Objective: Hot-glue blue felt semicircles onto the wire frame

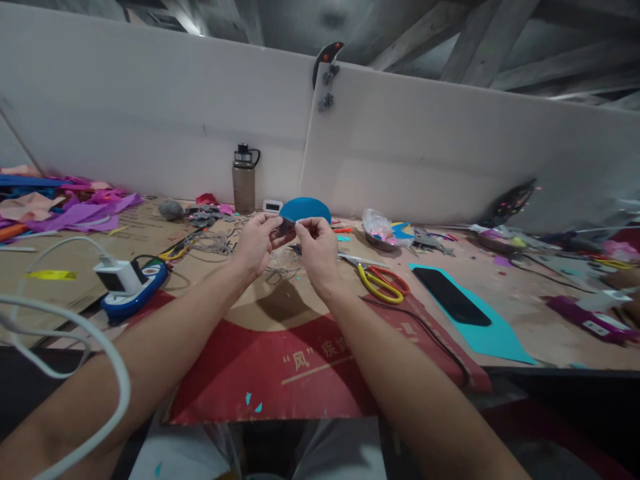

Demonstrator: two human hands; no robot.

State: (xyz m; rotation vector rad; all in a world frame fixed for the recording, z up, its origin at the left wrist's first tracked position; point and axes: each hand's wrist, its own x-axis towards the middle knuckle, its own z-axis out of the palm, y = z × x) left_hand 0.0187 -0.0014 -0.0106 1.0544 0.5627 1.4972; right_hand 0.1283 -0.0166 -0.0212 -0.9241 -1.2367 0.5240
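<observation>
Both my hands are raised over the table's middle, pinching one small dark grey piece [286, 225] between them. My left hand [254, 245] grips its left side with thumb and fingers; my right hand [318, 253] has closed on its right end. The piece looks thin and flat, but the fingers cover much of it, so I cannot tell its full shape. Just behind the hands is a round blue disc [307, 208]. Below them lies a red and tan cardboard sheet [240, 360], with thin grey cord [215, 241] tangled to the left.
Yellow-handled scissors [380, 285] and an orange-handled pair [404, 283] lie right of my hands. Beyond is a black phone [450, 295] on turquoise sheet [505, 343]. A bottle [244, 183] stands by the white partition [150, 100]. A blue power strip [133, 300] and white cable [120, 373] are left.
</observation>
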